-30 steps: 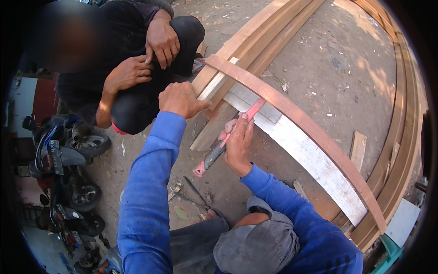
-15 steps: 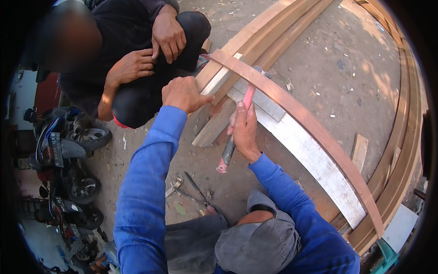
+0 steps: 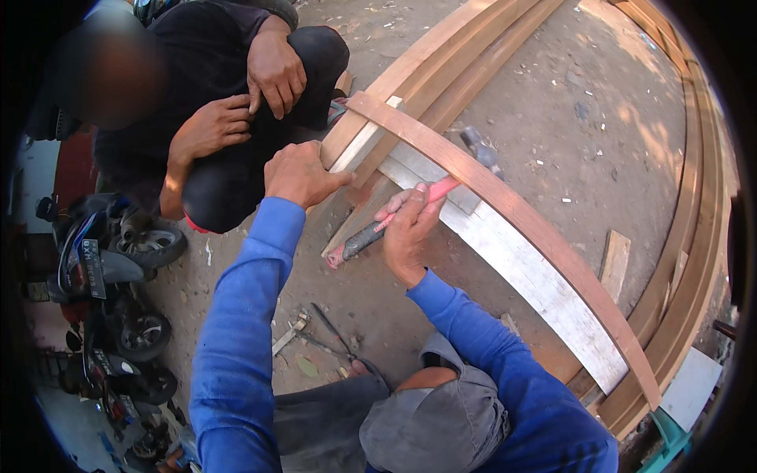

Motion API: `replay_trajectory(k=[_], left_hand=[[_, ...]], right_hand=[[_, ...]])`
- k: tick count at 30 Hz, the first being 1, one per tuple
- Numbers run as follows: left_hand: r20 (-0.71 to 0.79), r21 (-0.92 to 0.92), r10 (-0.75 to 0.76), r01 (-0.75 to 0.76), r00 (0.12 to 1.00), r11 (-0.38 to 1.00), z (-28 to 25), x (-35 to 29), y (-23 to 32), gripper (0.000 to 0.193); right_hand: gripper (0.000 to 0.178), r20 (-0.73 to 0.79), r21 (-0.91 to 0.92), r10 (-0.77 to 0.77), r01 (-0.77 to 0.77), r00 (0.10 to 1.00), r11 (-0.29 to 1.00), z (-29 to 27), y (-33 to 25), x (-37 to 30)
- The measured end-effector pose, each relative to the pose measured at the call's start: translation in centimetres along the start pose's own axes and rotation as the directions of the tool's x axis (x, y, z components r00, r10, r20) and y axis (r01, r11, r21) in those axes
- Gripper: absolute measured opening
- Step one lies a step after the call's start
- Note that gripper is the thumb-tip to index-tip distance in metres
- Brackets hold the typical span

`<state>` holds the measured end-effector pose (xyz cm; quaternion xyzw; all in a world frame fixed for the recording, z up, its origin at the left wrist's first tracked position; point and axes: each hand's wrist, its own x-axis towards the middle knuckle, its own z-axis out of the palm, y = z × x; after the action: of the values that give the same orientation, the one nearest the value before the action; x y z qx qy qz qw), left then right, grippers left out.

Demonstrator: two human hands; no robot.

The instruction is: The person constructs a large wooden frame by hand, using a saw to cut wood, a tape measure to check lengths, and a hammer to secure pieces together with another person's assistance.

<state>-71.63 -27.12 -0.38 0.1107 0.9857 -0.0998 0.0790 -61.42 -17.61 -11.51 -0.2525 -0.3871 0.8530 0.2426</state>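
My left hand [image 3: 300,175] is closed over the near end of a long wooden beam [image 3: 347,143], its thumb lying across the end. A short pale wood piece [image 3: 369,145] lies along that beam. My right hand [image 3: 412,235] grips a hammer [image 3: 446,187] by its pink and black handle. The handle slants up to the right and passes under a narrow reddish-brown plank [image 3: 516,201]; the metal head shows beyond the plank, slightly blurred. This plank lies across the beams, above a whitish board [image 3: 544,284].
A person [image 3: 213,134] crouches at upper left, hands resting near the knees. Motorbikes [image 3: 118,268] stand at left. A dark-handled tool [image 3: 330,327] lies on the dirt ground. More long beams [image 3: 698,197] curve along the right, near a small wood offcut [image 3: 614,264].
My right hand has tilted the hammer: its head has moved right and its handle end left. My left hand keeps its hold on the beam. The whole view has shifted slightly.
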Motion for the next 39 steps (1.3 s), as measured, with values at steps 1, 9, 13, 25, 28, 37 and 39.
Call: replay_trajectory(k=[1,9,13,25,28,37,39], left_hand=[[0.014,-0.01,-0.005,0.006,1.0,1.0,-0.5,-0.1,-0.2,0.071],[0.037,-0.057,-0.009,0.012,0.999,0.998,0.4,0.4,-0.1,0.062],[0.01,-0.045,-0.004,0.004,1.0,0.999,-0.1,-0.3,-0.7,0.062],[0.011,-0.052,0.003,-0.002,1.0,0.999,0.1,0.2,-0.5,0.072],[0.041,-0.053,0.001,0.001,0.999,0.999,-0.3,0.5,-0.6,0.072],[0.017,-0.044,0.005,-0.005,1.0,0.999,-0.2,0.6,-0.4,0.063],[0.016,-0.051,-0.002,0.003,1.0,0.999,-0.2,0.3,-0.9,0.063]], right_hand=[[0.024,0.001,0.001,0.004,-0.004,1.0,1.0,0.0,0.0,0.3],[0.023,-0.052,0.064,-0.006,0.009,0.999,0.998,-0.2,0.4,1.0],[0.022,0.317,-0.174,0.167,-0.116,0.934,0.978,-0.3,0.1,2.2],[0.024,0.221,-0.1,0.064,-0.043,0.973,0.994,-2.2,1.1,2.3],[0.023,0.111,-0.15,0.025,-0.008,0.994,0.989,-0.7,2.0,1.8],[0.022,0.319,-0.202,0.183,-0.122,0.93,0.972,-0.5,1.4,-0.1],[0.025,0.387,-0.26,0.258,-0.163,0.885,0.952,-2.5,0.7,1.0]])
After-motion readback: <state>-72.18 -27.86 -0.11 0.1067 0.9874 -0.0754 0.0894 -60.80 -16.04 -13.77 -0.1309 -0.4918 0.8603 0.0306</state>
